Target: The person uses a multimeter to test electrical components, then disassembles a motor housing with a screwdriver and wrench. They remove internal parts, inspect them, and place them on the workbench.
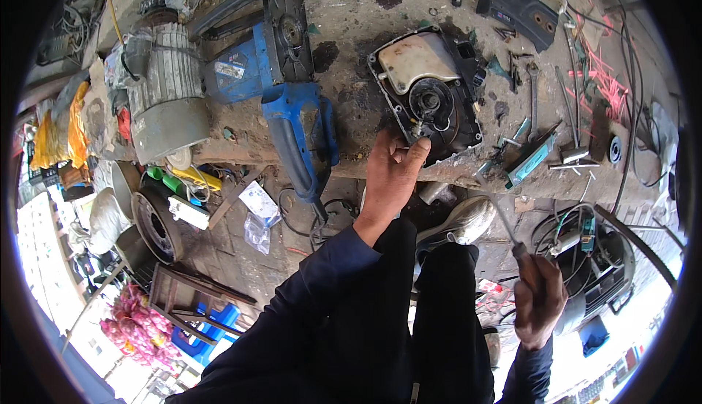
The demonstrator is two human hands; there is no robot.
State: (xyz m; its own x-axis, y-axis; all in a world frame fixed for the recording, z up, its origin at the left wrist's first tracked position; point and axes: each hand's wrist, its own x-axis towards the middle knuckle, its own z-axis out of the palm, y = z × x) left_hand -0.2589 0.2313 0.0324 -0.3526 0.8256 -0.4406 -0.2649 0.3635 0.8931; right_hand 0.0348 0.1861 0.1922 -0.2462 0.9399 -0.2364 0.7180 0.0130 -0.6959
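Observation:
My left hand (pixel 391 177) pinches the lower edge of a black, oily machine housing (pixel 464 122) between thumb and fingers. Set into the housing are an off-white plastic tank (pixel 417 60) and a round black part (pixel 431 101). Near my thumb a small brass-coloured fitting shows. Lower right, my right hand (pixel 540 303) is wrapped round the handle of a screwdriver (pixel 504 221); its thin shaft points up and left, apart from the housing. Left of the housing lies a blue and black power tool (pixel 292 126) with its handle toward me.
On the worktop are a grey electric motor (pixel 168 86), a black cover (pixel 518 15), a spanner (pixel 533 100), a teal-coloured piece (pixel 531 161) and pink strands (pixel 603 86). My shoe (pixel 464 217) stands below the worktop's near edge. A round metal rim (pixel 156 227) lies lower left; cables hang at right.

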